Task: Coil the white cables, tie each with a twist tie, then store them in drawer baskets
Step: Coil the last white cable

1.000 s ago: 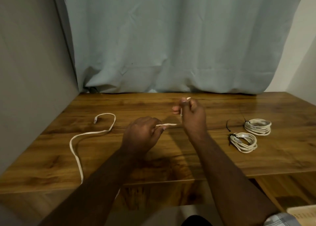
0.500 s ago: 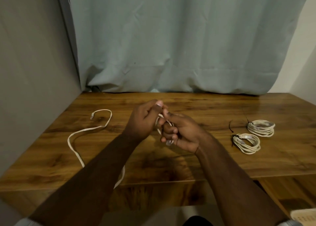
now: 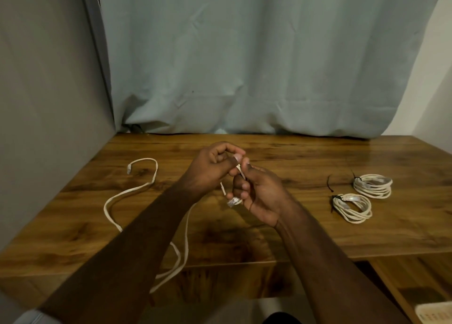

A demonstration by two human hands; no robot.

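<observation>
A long flat white cable (image 3: 115, 196) lies loose on the wooden table (image 3: 293, 235), its far plug at the left and its slack hanging over the front edge. My left hand (image 3: 210, 169) pinches the cable near its other end. My right hand (image 3: 256, 196) grips the same end, the clear plug sticking out below its fingers. Both hands meet above the table's middle. Two coiled white cables sit at the right, a near coil (image 3: 352, 207) and a far coil (image 3: 373, 185), each bound with a black tie.
A loose black twist tie (image 3: 329, 184) lies left of the coils. A light blue curtain (image 3: 244, 66) hangs behind the table, a grey wall at the left. The corner of a white basket (image 3: 435, 315) shows at bottom right.
My hands were apart with a short stretch of cable taut between them; they have come together, and the cable end is now folded into a small loop in my right hand.
</observation>
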